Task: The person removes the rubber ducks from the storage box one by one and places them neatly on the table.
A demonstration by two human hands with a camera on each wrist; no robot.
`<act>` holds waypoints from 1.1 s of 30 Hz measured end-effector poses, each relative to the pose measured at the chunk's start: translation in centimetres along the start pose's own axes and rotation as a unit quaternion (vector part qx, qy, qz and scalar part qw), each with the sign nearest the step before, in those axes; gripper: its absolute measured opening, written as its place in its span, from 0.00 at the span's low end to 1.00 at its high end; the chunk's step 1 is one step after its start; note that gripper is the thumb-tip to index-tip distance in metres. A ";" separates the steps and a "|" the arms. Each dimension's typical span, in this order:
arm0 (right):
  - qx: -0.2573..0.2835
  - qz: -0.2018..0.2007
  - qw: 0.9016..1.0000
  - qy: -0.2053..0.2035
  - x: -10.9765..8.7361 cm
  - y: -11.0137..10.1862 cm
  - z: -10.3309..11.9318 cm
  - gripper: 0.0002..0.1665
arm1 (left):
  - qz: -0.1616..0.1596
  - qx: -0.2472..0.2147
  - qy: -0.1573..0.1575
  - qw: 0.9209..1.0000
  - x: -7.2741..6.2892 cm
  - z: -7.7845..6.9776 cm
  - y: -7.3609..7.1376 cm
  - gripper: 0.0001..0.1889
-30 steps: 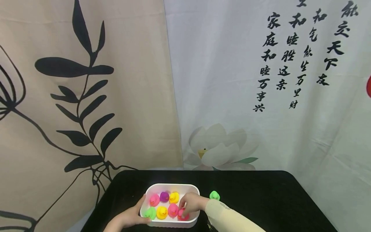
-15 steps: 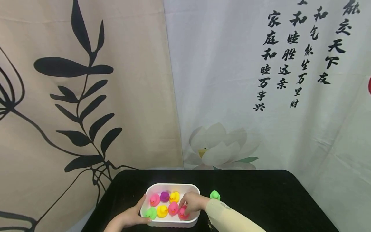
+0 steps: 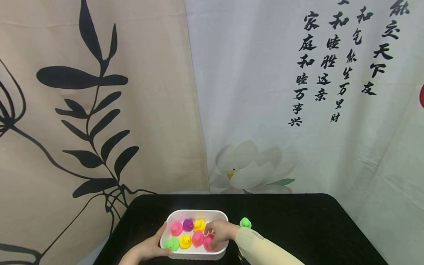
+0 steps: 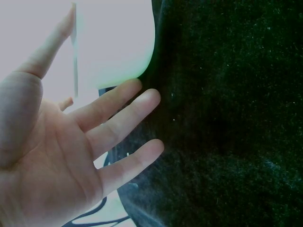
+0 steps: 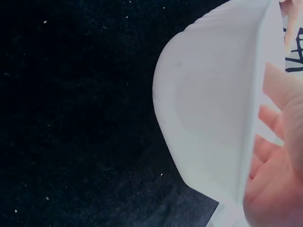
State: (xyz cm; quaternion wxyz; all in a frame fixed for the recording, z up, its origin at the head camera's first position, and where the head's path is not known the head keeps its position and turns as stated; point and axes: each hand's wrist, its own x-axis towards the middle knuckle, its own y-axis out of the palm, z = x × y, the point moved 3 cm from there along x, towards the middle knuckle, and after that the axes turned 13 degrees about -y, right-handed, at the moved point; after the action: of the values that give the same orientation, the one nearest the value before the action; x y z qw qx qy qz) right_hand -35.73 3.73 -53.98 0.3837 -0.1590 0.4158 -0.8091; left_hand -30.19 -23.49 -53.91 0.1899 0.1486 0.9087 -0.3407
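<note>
A white plastic tray [image 3: 195, 256] holds rubber ducks in two rows: pink, purple [image 3: 188, 225] and yellow behind; green [image 3: 172, 243], yellow and two pinkish ones in front. My left hand [image 3: 147, 248] steadies the tray's left end. In the left wrist view its fingers are spread and mostly straight, with fingertips at the tray's wall [image 4: 116, 42]. My right hand [image 3: 220, 230] reaches over the right rim, loosely bent fingers just above the front-right reddish-pink duck [image 3: 208, 243]. In the right wrist view the tray's side hides the ducks.
A green rubber duck [image 3: 245, 222] sits on the black tabletop [image 3: 298, 224] right of the tray, behind the right forearm. Beyond the table's back edge hangs a printed cloth [image 3: 159, 110] with leaves, a lotus and black characters.
My right fingers have loosened and lifted slightly from the front-right duck, which shows more now. The left hand and tray stay in place.
</note>
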 end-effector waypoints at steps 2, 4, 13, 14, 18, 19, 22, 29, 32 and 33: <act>-0.012 0.000 1.000 0.001 -0.1 0.0 0.1 0.18 | -0.001 0.000 -0.001 1.000 0.0 0.0 0.0 0.57; -0.028 0.003 1.000 0.004 -0.1 0.1 0.2 0.17 | -0.001 0.002 -0.001 1.000 0.0 0.0 0.0 0.56; -0.072 0.013 0.997 0.024 -0.1 0.4 0.5 0.14 | 0.001 -0.001 0.001 1.000 0.1 0.0 0.0 0.57; -0.072 0.012 0.997 0.024 -0.1 0.4 0.5 0.13 | 0.002 -0.002 0.000 1.000 0.1 0.0 0.0 0.57; -0.068 0.007 0.997 0.025 -0.1 0.5 0.3 0.11 | 0.002 0.000 -0.001 1.000 0.1 0.2 0.0 0.58; -0.071 0.007 0.997 0.024 -0.1 0.6 0.2 0.11 | 0.003 0.000 -0.002 1.000 0.1 0.2 0.0 0.58; -0.071 0.004 0.997 0.024 0.0 0.6 0.1 0.10 | 0.003 0.001 -0.001 1.000 0.1 0.3 -0.1 0.58; -0.061 -0.005 0.998 0.006 0.0 0.5 0.2 0.10 | 0.014 -0.008 0.003 1.000 0.4 0.6 0.0 0.58; -0.069 -0.011 0.997 -0.011 0.0 0.4 0.4 0.10 | 0.016 -0.009 0.006 1.000 0.4 0.7 0.0 0.57; -0.071 -0.013 0.997 -0.015 -0.1 0.3 0.5 0.09 | 0.016 -0.009 0.007 1.000 0.4 0.8 0.0 0.57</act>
State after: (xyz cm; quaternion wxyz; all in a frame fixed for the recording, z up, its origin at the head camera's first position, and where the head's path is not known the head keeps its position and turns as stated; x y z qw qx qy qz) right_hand -35.24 3.37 -53.90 0.3667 -0.2033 0.4644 -0.7801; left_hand -30.36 -23.98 -54.58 0.1908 0.1638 0.9105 -0.3282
